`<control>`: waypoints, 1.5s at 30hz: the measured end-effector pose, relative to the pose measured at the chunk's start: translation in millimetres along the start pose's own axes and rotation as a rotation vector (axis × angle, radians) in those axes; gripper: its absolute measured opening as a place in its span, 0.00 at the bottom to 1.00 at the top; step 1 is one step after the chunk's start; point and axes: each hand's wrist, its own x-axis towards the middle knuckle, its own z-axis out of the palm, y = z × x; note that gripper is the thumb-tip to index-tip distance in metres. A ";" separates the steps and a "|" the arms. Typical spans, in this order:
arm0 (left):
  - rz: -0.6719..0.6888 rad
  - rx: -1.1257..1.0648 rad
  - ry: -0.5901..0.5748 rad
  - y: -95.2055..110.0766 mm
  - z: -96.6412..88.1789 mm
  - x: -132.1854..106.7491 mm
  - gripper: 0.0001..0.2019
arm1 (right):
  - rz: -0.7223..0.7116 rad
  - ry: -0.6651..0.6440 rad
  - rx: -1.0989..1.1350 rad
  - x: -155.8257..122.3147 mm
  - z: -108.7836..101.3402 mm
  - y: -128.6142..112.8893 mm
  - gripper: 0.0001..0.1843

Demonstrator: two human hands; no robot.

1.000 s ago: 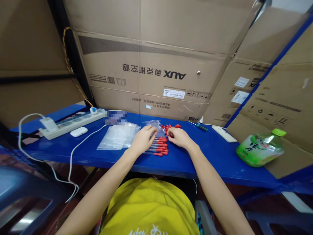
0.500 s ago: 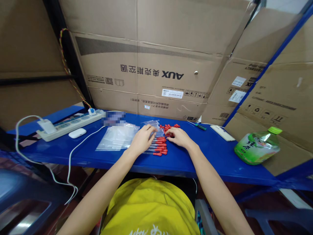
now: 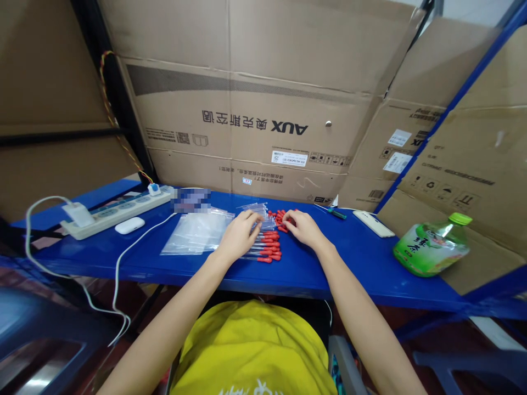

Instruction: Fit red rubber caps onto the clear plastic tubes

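Observation:
A row of clear droppers with red rubber bulbs (image 3: 269, 247) lies on the blue table (image 3: 349, 263) in front of me. My left hand (image 3: 239, 235) rests on the clear tubes at the left of the row, fingers curled over them. My right hand (image 3: 302, 226) reaches into a loose heap of red bulbs (image 3: 284, 215) behind the row, fingertips pinched there; what they grip is too small to make out. A pile of clear plastic bags (image 3: 197, 230) lies just left of my left hand.
A white power strip (image 3: 119, 208) with a charger and cable, and a white earbud case (image 3: 129, 225), sit at the left. At the right are a green pen (image 3: 336, 213), a white remote (image 3: 374, 223) and a green bottle (image 3: 430, 245) on its side. Cardboard boxes (image 3: 255, 109) wall the back.
My right hand has moved a little farther back into the loose red bulbs. My left hand stays on the tubes. The view has shifted slightly.

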 end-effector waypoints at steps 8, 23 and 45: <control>0.013 -0.001 -0.016 1.3 0.0 0.1 0.09 | -0.005 -0.054 -0.054 -1.4 2.9 1.6 0.05; 0.019 0.008 -0.025 3.3 -1.3 0.5 0.10 | 0.086 -0.044 -0.160 -2.5 -0.9 -12.0 0.04; 0.071 0.168 -0.103 9.7 1.7 0.6 0.12 | -0.258 0.138 0.117 -3.6 8.4 -43.1 0.08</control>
